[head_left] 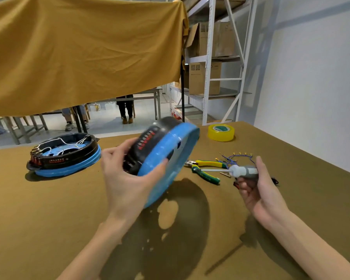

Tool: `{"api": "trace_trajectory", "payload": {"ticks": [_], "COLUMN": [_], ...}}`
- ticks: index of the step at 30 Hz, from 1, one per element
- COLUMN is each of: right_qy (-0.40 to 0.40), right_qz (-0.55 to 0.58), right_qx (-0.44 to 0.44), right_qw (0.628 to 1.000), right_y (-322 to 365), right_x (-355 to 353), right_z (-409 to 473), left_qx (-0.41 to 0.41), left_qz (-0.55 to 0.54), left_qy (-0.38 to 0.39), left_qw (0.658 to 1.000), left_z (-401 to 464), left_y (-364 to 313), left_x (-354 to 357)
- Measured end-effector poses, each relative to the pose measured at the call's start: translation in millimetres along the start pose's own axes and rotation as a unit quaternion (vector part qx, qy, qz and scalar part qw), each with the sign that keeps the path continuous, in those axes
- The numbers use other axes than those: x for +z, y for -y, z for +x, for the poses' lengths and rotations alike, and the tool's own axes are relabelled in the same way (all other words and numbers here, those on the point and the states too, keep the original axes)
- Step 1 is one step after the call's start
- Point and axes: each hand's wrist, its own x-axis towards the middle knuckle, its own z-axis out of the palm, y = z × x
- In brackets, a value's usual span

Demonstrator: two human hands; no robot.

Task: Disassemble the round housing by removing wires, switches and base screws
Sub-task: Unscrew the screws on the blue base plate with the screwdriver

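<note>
My left hand (127, 176) grips a round housing (166, 158), black with a blue rim, tilted on edge above the table and blurred by motion. Red switches show along its black side. My right hand (257, 186) holds a screwdriver (236, 170) with a white and grey handle, its shaft pointing left toward the housing. A second round housing (65, 154) lies flat at the far left, with white wires and red switches inside. A bundle of loose blue wires (236, 157) with brass terminals lies behind the screwdriver.
Yellow and green pliers (207, 168) lie on the table between the held housing and my right hand. A roll of yellow tape (221, 132) stands at the back right. A yellow cloth (79, 51) hangs behind the table; a metal shelf (210, 63) with boxes stands beyond.
</note>
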Motion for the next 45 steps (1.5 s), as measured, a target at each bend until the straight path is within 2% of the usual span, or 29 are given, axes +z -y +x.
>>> {"api": "trace_trajectory", "payload": {"ticks": [2,4,7,10,14,18,24,45], "right_qy": [0.037,0.087,0.15,0.16,0.192,0.207,0.225,0.24], "right_qz": [0.025,0.021,-0.052,-0.116,-0.163,-0.215,-0.223,-0.27], "right_qx": [-0.011,-0.045,-0.137,-0.243,-0.345,-0.386,-0.402,-0.446], "right_qw": [0.999,0.995,0.978,0.95,0.904,0.873,0.859,0.819], "right_y": [4,7,7,2,-6,-14,-16,-9], "right_x": [15,30,51,65,75,79,83,96], "right_z": [-6,-14,-29,-45,-56,-53,-48,-44], "left_qx": [-0.114,-0.239,-0.385,-0.452,-0.465,-0.465,-0.446,-0.445], "left_qz": [-0.108,-0.214,-0.258,-0.287,-0.307,-0.311,-0.302,-0.288], "left_qy": [-0.043,-0.038,0.004,0.073,0.139,0.142,0.143,0.151], "left_qw": [0.987,0.946,0.886,0.841,0.819,0.816,0.83,0.834], "left_z": [10,13,11,7,0,-3,-6,-9], "left_y": [-4,-5,1,13,22,29,38,41], "left_x": [-6,-9,-12,-16,-13,-11,-11,-9]}}
